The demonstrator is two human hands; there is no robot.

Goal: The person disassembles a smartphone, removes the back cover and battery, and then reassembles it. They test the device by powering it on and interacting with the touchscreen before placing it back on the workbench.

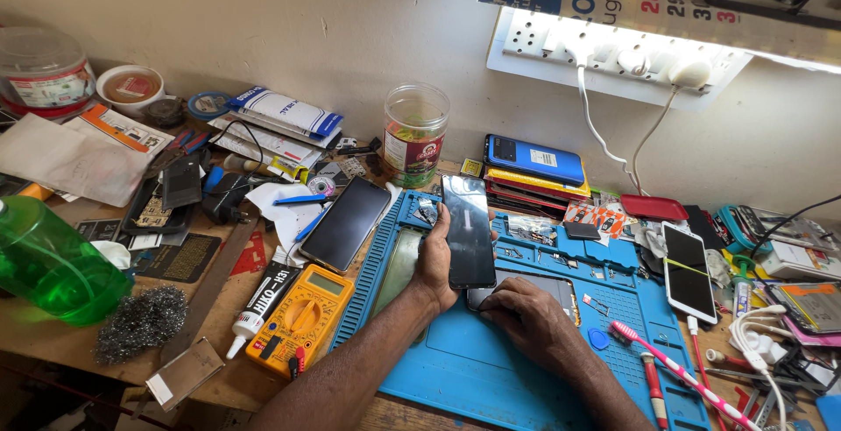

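My left hand (pixel 435 260) holds a black phone screen panel (pixel 469 229) upright over the blue work mat (pixel 455 370), gripping its left edge. My right hand (pixel 526 313) rests flat on the mat, fingers pressed on an opened phone body (pixel 561 291) lying just under the raised panel. Only part of that body shows beyond my fingers.
A second dark phone (pixel 346 222) lies left of the mat beside a yellow multimeter (pixel 302 319) and a glue tube (pixel 258 308). A white phone (pixel 688 271), a pink toothbrush (pixel 674 374), stacked phone boxes (pixel 534 168), a plastic jar (pixel 414 136) and a green bottle (pixel 53 264) crowd the bench.
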